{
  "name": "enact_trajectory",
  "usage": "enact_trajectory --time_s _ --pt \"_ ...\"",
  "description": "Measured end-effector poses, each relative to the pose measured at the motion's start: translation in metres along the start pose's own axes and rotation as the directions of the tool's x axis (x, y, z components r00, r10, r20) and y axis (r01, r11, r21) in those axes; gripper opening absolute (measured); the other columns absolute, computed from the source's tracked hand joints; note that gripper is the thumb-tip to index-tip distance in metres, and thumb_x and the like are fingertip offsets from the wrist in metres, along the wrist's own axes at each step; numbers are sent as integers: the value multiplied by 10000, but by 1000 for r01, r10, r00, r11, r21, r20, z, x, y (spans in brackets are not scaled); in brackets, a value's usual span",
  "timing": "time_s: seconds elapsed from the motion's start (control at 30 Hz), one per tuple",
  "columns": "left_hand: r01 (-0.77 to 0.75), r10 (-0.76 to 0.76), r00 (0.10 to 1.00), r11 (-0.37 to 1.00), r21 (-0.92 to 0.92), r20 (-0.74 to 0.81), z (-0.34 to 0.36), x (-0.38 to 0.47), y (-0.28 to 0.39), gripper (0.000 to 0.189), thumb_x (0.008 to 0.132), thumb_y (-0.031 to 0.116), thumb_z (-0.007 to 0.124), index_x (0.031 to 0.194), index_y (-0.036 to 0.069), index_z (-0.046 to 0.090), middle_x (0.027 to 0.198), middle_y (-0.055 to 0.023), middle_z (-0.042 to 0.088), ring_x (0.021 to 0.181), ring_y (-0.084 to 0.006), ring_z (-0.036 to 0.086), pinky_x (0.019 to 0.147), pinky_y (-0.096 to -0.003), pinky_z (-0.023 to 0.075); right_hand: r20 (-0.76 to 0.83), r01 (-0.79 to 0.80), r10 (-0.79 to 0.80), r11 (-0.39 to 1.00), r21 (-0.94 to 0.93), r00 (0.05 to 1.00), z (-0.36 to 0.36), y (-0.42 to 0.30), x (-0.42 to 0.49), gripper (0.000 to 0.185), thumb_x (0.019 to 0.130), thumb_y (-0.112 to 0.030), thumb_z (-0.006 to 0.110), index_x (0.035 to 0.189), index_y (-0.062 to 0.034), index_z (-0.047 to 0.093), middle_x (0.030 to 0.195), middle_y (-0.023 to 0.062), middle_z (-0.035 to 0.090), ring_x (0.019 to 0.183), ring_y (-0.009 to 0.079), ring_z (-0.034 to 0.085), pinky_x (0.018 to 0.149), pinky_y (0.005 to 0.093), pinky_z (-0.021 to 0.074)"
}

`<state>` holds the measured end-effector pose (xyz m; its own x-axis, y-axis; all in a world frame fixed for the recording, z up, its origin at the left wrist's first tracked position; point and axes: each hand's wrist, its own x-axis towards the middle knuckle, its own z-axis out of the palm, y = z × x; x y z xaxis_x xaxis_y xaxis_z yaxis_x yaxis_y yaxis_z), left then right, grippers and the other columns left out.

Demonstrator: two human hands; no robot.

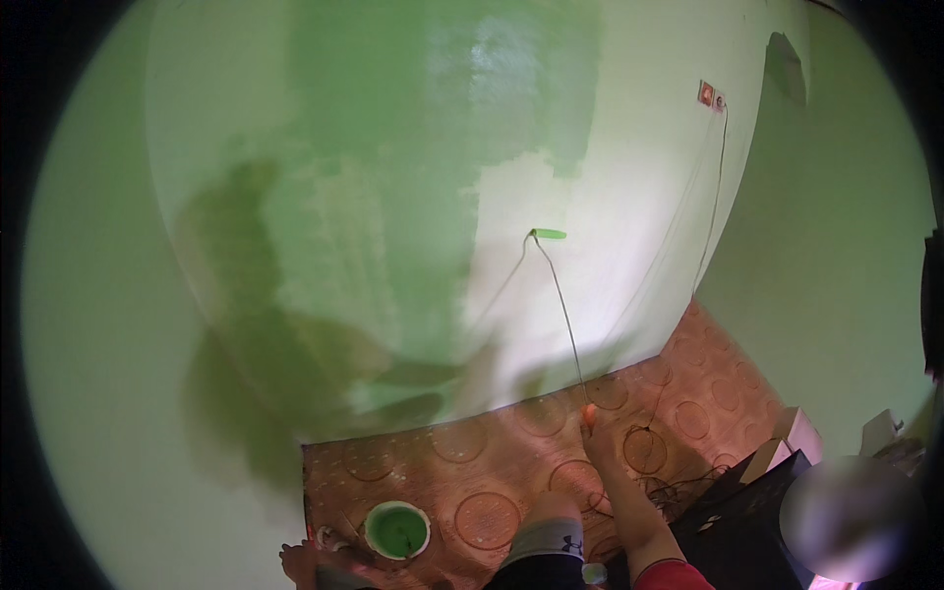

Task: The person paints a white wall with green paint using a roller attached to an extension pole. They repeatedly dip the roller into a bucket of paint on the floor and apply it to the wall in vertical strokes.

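My right hand (596, 441) grips the orange handle of a paint roller (568, 310). Its long wire frame reaches up to a green roller sleeve (549, 234) at a pale, unpainted part of the wall (531, 295); whether the sleeve touches the wall is unclear. Darker green paint (428, 243) covers the wall left of and above the sleeve. Low at the left, near the wall corner, my left hand (299, 562) is empty with its fingers apart. Right of that hand, a white bucket (428, 532) of green paint stands on the floor, with something dark inside it.
A power cord (712, 214) hangs from a wall socket (719, 101) beside a switch (706, 93). Loose cables (664, 490) lie by a black piece of furniture (737, 527) with cardboard boxes (793, 435). The patterned brown floor (487, 520) meets the wall; a blurred round patch covers the lower right.
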<state>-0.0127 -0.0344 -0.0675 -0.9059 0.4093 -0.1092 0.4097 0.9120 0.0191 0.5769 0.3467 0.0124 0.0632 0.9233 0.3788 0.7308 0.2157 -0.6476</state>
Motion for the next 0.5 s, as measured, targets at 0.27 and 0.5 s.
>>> enact_trajectory --time_s 0.27,0.5 --pt "129 -135 988 988 -82 -75 -12 -3 2 531 912 411 489 977 -81 677 1154 -201 576 1036 -404 597 856 -513 529 -69 36 -36 999 -5 997 -69 -64 120 357 991 -348 543 1129 -22 497 972 300 635 901 506 610 710 534 490" --pt "-209 194 972 971 115 129 -25 -5 -13 503 957 360 421 974 -59 699 1141 -224 584 1049 -401 575 856 -501 531 -14 141 -141 989 53 990 -41 -10 105 422 983 -365 544 1221 -20 489 1030 308 633 957 477 619 777 512 493"
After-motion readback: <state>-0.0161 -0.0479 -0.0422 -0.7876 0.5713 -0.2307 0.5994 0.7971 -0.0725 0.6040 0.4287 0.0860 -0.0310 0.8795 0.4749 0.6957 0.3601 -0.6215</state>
